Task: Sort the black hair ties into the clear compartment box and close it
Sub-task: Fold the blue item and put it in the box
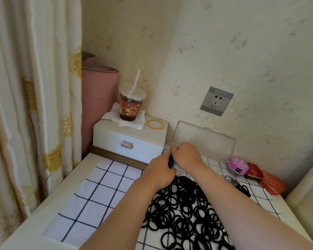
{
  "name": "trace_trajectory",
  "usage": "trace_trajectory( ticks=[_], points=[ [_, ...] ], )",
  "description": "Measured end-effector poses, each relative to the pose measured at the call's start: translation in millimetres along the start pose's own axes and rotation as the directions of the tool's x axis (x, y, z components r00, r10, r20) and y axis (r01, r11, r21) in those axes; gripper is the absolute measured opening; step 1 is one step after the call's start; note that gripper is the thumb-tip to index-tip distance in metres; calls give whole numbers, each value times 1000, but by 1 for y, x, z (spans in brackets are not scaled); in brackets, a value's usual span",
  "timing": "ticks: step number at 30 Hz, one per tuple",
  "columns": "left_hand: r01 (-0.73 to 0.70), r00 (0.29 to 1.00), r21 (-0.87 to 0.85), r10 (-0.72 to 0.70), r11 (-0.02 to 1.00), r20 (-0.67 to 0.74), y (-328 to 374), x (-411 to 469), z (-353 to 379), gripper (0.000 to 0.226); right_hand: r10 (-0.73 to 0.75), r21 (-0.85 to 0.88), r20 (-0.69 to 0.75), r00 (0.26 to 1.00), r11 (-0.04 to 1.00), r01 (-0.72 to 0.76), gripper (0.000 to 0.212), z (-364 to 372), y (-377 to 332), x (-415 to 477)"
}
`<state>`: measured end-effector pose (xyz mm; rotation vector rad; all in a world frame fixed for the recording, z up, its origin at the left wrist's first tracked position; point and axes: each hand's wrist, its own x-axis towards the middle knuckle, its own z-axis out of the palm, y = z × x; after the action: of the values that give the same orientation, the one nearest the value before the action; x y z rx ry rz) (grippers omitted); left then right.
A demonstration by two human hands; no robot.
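The clear compartment box (205,138) sits at the back of the tabletop (49,219) with its lid propped upright against the wall, presumably to leave both hands free for filling. Its base is mostly hidden behind the hands, so the compartments cannot be counted. Directly in front of the box the left hand (159,171) and right hand (186,156) meet, each grip curled and pinching one small dark bundle (171,162), probably ties gathered for one compartment. Nearer than the box, one large heap of black hair ties (184,213) lies loose on the checked cloth (105,186), too many and too tangled to count, with a few strays (244,190) before the box's right end. Left of the box stands one white drawer case (128,141) bearing one cup (132,107) and seemingly two gold bangles (155,124). Right of it lie one pink ball (238,166) and two red packets (266,179).
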<state>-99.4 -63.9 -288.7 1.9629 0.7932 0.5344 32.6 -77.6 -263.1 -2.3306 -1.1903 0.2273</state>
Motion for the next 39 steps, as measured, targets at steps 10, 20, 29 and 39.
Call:
trace_trajectory(
  ticks=[10, 20, 29, 39],
  points=[
    [10, 1000, -33, -10, 999, -11, 1, 1, 1, 44, -170, 8, 113, 979, 985, 170, 6, -21, 25, -5],
    [11, 1000, -32, -11, 999, 0, -2, 2, 1, 48, -98, -367, 263, 960, 910, 194, 16, -15, -3, 12],
    [24, 1000, -36, -24, 999, 19, -3, 4, 2, 51, -224, -398, 287, 931, 856, 329, 32, -37, 13, -12],
    [2, 1000, -5, -2, 1000, 21, -4, 4, 2, 54, -205, -419, 358, 911, 837, 353, 37, -22, 14, -18]
  ],
)
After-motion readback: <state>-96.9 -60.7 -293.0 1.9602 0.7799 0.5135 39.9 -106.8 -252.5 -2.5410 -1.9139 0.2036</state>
